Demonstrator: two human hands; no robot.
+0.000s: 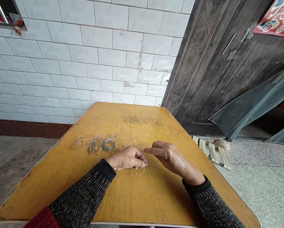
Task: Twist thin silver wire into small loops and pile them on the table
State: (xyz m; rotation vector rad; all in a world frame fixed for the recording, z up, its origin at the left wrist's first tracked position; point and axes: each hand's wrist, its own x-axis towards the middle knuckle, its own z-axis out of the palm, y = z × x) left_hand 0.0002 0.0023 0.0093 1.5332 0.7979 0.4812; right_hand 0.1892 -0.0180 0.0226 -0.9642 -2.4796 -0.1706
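My left hand point(131, 157) is closed in a pinch over the middle of the table. Its thumb and fingers hold a thin wire, whose small loop point(140, 173) hangs below the fingertips. Close by on the right, my right hand point(168, 155) hovers palm down with its fingers stretched toward the left hand; its thumb is hidden. A faint strand of wire shows beneath it. Behind my left hand lie a coil of grey wire point(108, 144) and a looser wire bundle point(94, 145) with loose ends sticking out.
Several thin wire rings point(134, 119) lie toward the far edge of the wooden table point(132, 202). A bent wire piece point(175, 130) rests at the right. White tiled wall point(104, 57) stands behind; a dark carved door point(203, 63) and a striped folding stool point(214, 152) are right.
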